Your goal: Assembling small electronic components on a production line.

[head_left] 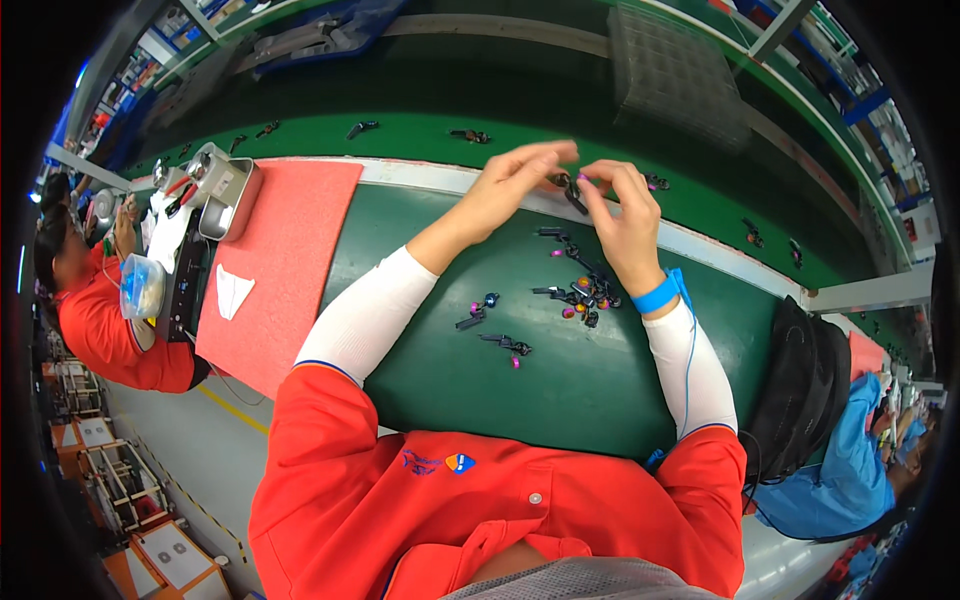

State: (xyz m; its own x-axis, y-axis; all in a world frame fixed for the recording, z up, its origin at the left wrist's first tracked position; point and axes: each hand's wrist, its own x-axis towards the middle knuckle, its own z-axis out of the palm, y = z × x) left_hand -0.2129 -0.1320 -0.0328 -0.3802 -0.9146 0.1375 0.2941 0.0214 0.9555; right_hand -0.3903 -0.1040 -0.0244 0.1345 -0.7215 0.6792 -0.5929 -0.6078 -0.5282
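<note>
Over the far edge of the green work mat, my right hand pinches a small black part with a pink-purple bit by the fingertips. Close beside it on the left is my left hand, its fingers reaching toward that part. They are blurred by motion, so whether they touch it cannot be made out. Below the hands lies a loose pile of similar black parts with orange and pink round bits. Nearer me on the mat lie a few more black pieces with pink bits.
Beyond the mat runs a green conveyor belt carrying scattered black parts. A pink mat with a metal bin lies left, near a co-worker in red. At right sits a black bag. A blue wristband trails a cord.
</note>
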